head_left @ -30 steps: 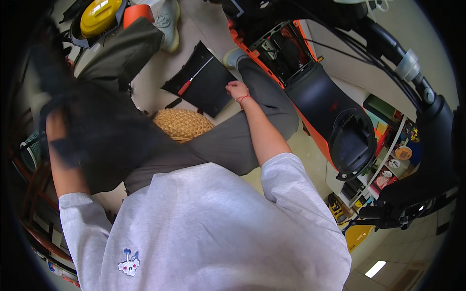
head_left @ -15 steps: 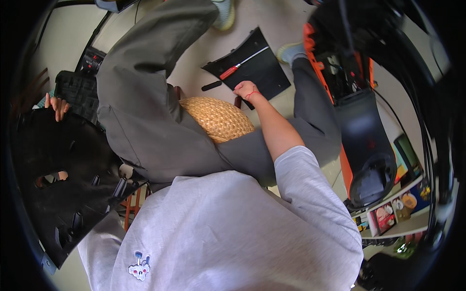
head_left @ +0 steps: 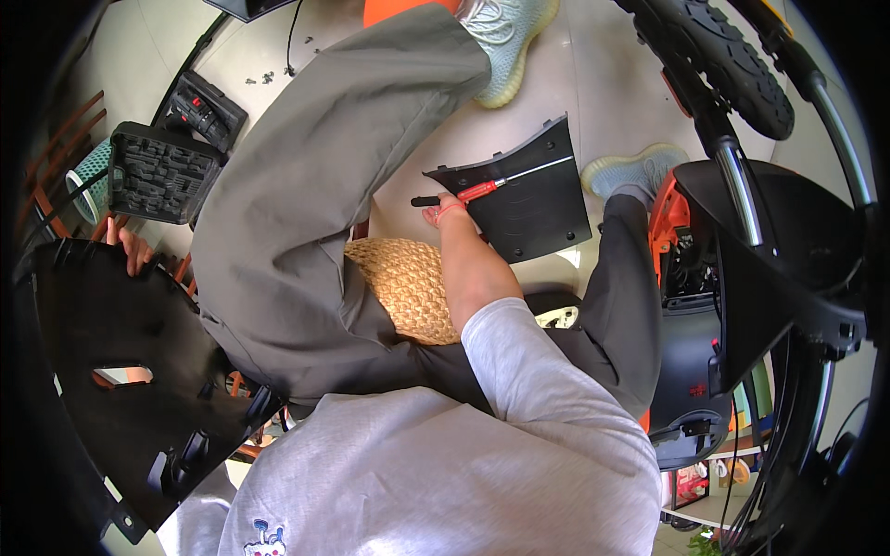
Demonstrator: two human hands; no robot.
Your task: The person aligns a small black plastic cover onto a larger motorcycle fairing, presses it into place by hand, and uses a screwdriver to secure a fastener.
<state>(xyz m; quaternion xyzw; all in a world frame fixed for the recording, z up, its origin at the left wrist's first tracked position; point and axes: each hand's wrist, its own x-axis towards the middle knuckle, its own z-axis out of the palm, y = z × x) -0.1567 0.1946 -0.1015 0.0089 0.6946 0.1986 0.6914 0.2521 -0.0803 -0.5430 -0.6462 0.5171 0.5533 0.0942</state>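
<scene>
A large black moulded plastic panel (head_left: 158,324) with a slot and clips stands at my left side. The fingers of my left hand (head_left: 130,246) curl over its upper edge; the thumb is hidden. In front of me, my right hand (head_left: 446,209) is low, its fingers closed at one end of a small black strip-shaped piece (head_left: 425,201). Right beside those fingers is the red handle of a screwdriver (head_left: 479,191), whose shaft lies across a smaller black panel (head_left: 538,208) on the floor. My right fingertips are partly hidden.
A woven straw seat (head_left: 403,292) shows between my legs. An open black tool case (head_left: 162,171) with a red-and-black tool lies at left, near a green bin (head_left: 90,181). Several small screws (head_left: 267,78) lie on the floor. A partly dismantled vehicle with a black tyre (head_left: 714,65) stands at right.
My right hand has moved left, from the smaller panel's edge to the small black strip beside the screwdriver handle. The view has shifted. My left hand still grips the large panel.
</scene>
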